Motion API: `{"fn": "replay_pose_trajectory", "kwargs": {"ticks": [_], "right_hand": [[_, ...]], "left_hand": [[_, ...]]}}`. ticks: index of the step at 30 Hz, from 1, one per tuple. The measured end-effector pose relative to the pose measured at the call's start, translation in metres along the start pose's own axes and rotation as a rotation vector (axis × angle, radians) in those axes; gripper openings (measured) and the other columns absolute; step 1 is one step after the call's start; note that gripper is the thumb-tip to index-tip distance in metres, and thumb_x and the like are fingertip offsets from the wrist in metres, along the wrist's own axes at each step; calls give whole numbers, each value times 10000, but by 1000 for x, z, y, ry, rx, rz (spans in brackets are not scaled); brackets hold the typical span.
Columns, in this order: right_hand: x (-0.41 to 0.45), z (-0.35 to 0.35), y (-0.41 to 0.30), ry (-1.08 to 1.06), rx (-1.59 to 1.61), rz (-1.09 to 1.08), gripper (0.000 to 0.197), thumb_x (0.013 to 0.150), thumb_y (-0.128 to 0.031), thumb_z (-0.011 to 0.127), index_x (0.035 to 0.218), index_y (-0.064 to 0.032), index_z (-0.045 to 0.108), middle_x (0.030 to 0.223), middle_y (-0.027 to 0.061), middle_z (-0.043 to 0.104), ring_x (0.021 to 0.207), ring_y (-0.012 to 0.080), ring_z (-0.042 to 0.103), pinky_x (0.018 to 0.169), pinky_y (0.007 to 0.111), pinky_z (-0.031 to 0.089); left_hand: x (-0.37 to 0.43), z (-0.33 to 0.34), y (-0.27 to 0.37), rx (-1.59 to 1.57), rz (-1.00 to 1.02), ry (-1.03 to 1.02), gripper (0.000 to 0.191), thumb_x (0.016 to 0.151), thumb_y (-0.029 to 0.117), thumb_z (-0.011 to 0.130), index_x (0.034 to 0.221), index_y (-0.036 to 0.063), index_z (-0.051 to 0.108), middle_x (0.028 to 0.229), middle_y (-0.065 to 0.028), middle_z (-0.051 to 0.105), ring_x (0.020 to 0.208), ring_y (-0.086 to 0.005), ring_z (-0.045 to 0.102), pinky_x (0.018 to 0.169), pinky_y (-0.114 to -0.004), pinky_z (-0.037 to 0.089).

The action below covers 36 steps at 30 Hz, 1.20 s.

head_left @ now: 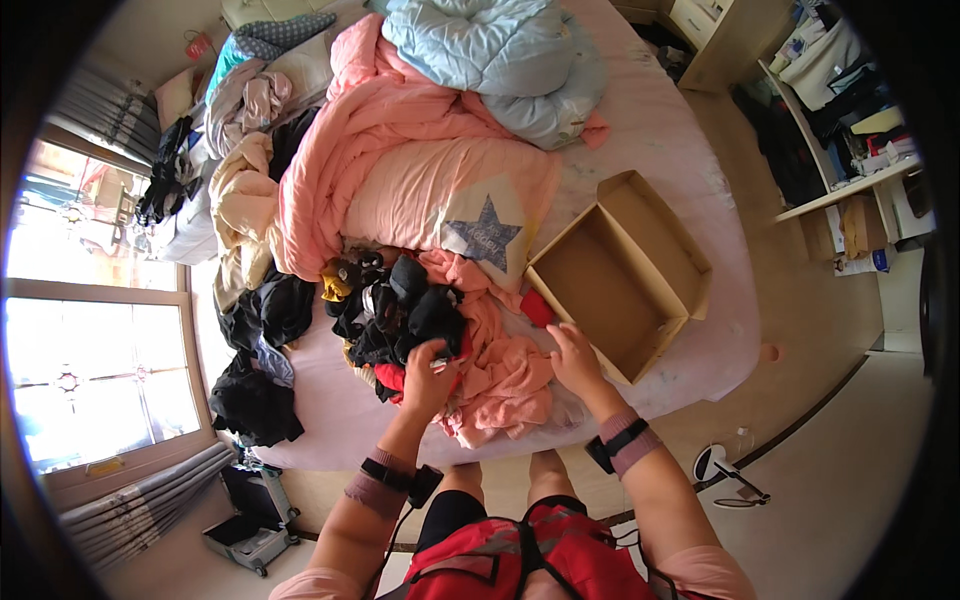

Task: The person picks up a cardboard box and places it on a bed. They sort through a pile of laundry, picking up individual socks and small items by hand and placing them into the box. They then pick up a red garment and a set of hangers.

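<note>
A heap of small dark clothes (390,304), seemingly socks and underwear, lies on the bed before me. My left hand (429,381) is at its near edge with fingers curled. Something small, red and white, shows by those fingers; whether they grip it is unclear. Red cloth (389,376) pokes out beside this hand. My right hand (576,361) holds nothing, its fingers apart, between a crumpled pink fleecy cloth (510,379) and an open cardboard box (611,289). In the box's visible interior I see only bare cardboard. A red folded piece (536,308) rests against the box's left side.
Beyond the heap lie a pink quilt (307,187), a pillow with a blue star (484,232) and a light-blue comforter (487,60). Black clothes (255,401) are at the bed's left edge. An open suitcase (255,525) stands on the floor; a desk (847,191) is at right.
</note>
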State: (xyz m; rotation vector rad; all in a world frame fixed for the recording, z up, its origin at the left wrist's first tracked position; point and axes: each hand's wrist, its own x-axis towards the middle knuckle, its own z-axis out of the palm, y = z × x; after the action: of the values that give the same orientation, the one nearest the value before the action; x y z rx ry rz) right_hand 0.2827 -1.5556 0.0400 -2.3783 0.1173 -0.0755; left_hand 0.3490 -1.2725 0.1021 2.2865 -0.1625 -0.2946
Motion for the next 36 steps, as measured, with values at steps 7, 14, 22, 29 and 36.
{"fn": "replay_pose_trajectory", "kwargs": {"ticks": [7,14,22,29,36], "right_hand": [[43,85,7,-277,-171,301,513,803,-62,513,1293,-208,550,1448,253,322,1135,459,501,921,511,463],[27,111,29,-38,-166,200,471,797,-84,591,1265,-45,550,1432,225,369,1201,449,458,1015,458,400],[-8,13,-43,152,148,-49,447,770,-55,654,1209,-11,577,1361,202,449,1178,394,477,985,445,415],[-40,-87,73,395,-315,158,462,748,-14,633,1207,1,579,1316,210,480,1074,399,518,928,454,426],[-18,-109,134,164,-478,44,362,797,-14,525,1148,-7,615,1244,176,560,919,342,564,830,438,471]], "left_hand": [[60,4,-43,372,162,-43,488,746,204,688,1224,152,610,1448,-260,321,1286,-447,347,1053,-503,332],[54,9,-75,143,189,-13,482,800,137,654,1265,40,567,1433,-287,340,1283,-437,382,1075,-460,321],[20,-2,-8,83,287,67,473,764,53,633,1223,-26,553,1421,-303,344,1262,-473,380,1070,-508,286],[27,106,112,232,654,-247,388,684,168,707,1040,24,656,1452,-252,346,1306,-431,358,1003,-486,314],[35,217,141,586,779,-611,528,762,465,674,1061,31,682,1475,-149,357,1367,-286,282,1045,-489,241]]}}
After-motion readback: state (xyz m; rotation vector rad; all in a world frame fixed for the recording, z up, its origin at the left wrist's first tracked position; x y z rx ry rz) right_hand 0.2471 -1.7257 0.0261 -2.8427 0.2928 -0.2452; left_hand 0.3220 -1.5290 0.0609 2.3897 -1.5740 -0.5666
